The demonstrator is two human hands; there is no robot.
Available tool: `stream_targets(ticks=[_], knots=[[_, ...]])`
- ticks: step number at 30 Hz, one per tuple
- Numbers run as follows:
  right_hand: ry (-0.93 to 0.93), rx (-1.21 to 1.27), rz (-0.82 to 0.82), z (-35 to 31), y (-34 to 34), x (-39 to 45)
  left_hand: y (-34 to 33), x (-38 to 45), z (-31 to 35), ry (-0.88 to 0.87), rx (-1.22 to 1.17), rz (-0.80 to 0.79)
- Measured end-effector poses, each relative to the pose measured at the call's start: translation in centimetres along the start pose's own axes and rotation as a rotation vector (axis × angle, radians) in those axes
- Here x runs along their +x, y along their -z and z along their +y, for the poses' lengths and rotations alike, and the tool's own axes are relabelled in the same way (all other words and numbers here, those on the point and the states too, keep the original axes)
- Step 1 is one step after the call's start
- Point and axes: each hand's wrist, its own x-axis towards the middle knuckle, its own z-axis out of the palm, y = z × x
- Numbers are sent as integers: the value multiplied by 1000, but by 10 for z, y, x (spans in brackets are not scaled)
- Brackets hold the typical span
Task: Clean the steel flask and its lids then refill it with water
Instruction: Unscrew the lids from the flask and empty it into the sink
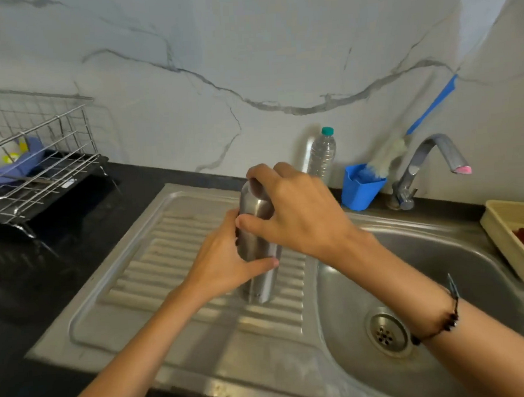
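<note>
Two bare forearms, no sleeves visible. Left hand (224, 261): no rings or other items seen. Right hand (301, 214): none seen either. Thin dark cord bracelet (440, 325) with small black beads on right wrist, loose end sticking up.

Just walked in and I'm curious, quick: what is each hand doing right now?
Left hand: grips the body of the steel flask, which stands on the drainboard.
Right hand: fingers curled over the flask's top, gripping it.

Both hands, left (224, 261) and right (297, 208), curled, gripping.
</note>
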Motion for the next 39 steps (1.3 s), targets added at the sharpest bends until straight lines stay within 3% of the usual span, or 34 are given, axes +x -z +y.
stream_targets(ticks=[8,15,18,23,28,34,39], knots=[[76,58,-124,-43,-17,-37,5,-76,-14,120,-28,48],[123,17,-128,-65,-28,-47,7,-98,-27,142,-53,107],[130,-15,-149,-71,-27,-48,8,-102,-24,142,-165,127],[106,-122,-298,-73,-13,-36,4,-91,-18,116,-202,171],[73,-441,-312,-86,-11,-23,-4,-91,-23,111,-183,205],[36,-261,-282,-81,-17,-24,-3,-87,-31,132,-195,205],[117,-203,-250,-71,-22,-28,2,-79,-39,105,-177,130]])
